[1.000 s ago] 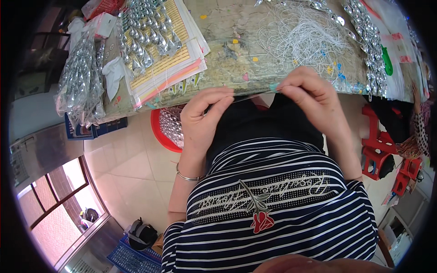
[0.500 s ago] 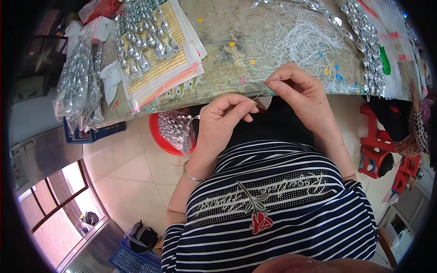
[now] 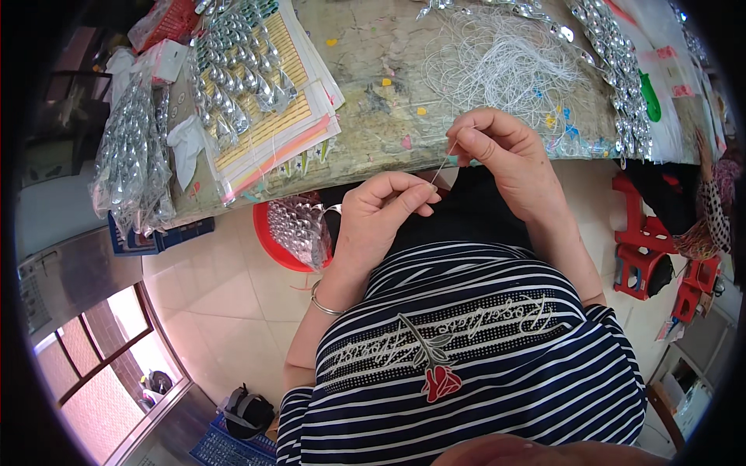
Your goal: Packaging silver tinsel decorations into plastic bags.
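1. So, a thin pale thread (image 3: pixel 444 165) is being held taut on a slant, right about at the near edge of the table (image 3: pixel 373 132).
2. Its lower end is pinched between thumb and forefinger of the left hand (image 3: pixel 381 213), fingers curled in.
3. The upper bit is nipped the same way by the right hand (image 3: pixel 513 159), pretty much closed too.
4. Progress-wise, the thread is picked out and gripped, that's it. Whether anything's knotted can't be told, it's too fine.
5. Looks like plenty is left: a white thread tangle (image 3: pixel 505 66) is left loose, and the silver strands (image 3: pixel 249 62) aren't being touched.
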A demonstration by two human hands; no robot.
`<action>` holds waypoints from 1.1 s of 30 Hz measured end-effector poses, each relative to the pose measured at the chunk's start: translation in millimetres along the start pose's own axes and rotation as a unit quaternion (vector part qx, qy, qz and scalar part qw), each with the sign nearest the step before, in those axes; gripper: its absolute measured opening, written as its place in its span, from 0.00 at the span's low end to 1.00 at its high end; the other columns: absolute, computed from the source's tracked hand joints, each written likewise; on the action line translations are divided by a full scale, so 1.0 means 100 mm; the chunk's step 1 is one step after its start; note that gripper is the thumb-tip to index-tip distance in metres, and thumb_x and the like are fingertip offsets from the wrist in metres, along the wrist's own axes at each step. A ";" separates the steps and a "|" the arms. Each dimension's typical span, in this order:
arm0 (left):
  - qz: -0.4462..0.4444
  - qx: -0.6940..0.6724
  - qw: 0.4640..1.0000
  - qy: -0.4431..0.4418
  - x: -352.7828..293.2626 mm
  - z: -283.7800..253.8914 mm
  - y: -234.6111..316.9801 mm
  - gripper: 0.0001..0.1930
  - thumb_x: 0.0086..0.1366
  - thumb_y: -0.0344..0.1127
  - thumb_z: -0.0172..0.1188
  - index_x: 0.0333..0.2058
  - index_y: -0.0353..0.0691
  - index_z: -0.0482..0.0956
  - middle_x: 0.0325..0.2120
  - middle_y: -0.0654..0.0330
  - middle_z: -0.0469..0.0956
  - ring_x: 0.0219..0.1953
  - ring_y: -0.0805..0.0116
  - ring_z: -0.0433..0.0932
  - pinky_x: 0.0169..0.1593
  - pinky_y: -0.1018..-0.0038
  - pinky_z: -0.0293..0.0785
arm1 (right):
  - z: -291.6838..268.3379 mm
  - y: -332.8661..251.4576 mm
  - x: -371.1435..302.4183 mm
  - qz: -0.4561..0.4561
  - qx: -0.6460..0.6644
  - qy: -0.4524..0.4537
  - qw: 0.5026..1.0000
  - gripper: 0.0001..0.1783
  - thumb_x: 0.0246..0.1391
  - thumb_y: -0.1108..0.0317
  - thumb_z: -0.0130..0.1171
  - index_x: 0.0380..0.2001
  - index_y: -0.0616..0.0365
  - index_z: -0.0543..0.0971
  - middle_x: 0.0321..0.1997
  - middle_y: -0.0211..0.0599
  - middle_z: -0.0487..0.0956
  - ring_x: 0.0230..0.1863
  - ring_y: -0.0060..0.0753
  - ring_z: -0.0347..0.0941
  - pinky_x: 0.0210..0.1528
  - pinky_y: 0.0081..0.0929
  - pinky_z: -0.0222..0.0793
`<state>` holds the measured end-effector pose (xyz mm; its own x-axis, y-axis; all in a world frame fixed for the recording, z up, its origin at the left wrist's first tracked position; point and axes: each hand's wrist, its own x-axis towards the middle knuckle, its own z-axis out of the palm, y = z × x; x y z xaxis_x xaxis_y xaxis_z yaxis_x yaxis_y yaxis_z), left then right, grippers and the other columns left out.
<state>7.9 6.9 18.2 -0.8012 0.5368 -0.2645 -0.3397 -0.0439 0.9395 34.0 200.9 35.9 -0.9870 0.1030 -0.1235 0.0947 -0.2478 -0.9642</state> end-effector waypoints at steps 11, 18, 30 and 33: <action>-0.023 -0.009 0.999 -0.020 0.00 0.02 -0.03 0.04 0.62 0.27 0.58 0.33 0.33 0.79 0.29 0.57 0.80 0.29 0.75 0.77 0.37 0.81 0.73 | -0.01 -0.06 0.01 0.002 0.040 -0.002 0.999 0.08 0.58 0.69 0.55 0.39 0.61 0.78 0.32 0.34 0.80 0.34 0.22 0.74 0.40 0.21 0.69; -0.032 -0.009 0.999 -0.022 0.00 0.02 -0.03 0.04 0.62 0.27 0.58 0.33 0.32 0.80 0.28 0.57 0.80 0.29 0.75 0.77 0.37 0.81 0.73 | 0.00 -0.07 0.02 0.004 0.029 0.007 1.000 0.09 0.60 0.67 0.53 0.39 0.60 0.77 0.32 0.32 0.79 0.35 0.20 0.73 0.42 0.20 0.68; -0.038 -0.008 0.999 -0.014 0.00 0.01 -0.03 0.05 0.62 0.28 0.59 0.34 0.33 0.80 0.28 0.58 0.80 0.27 0.77 0.75 0.35 0.82 0.72 | 0.05 -0.01 -0.02 -0.004 -0.062 -0.012 0.998 0.09 0.62 0.68 0.51 0.38 0.62 0.77 0.29 0.26 0.75 0.33 0.18 0.70 0.41 0.17 0.65; -0.039 -0.012 0.999 -0.013 0.01 0.01 -0.04 0.05 0.62 0.28 0.59 0.34 0.33 0.80 0.28 0.59 0.80 0.26 0.78 0.74 0.33 0.83 0.71 | 0.06 -0.02 -0.05 -0.001 -0.126 -0.011 0.992 0.06 0.58 0.71 0.55 0.36 0.62 0.78 0.30 0.27 0.75 0.33 0.19 0.69 0.40 0.17 0.65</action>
<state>9.0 8.1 14.7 -0.7595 0.5602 -0.3306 -0.4121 -0.0211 0.9109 37.6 194.8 39.6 -0.9895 0.0826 -0.1184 0.1188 0.0004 -0.9929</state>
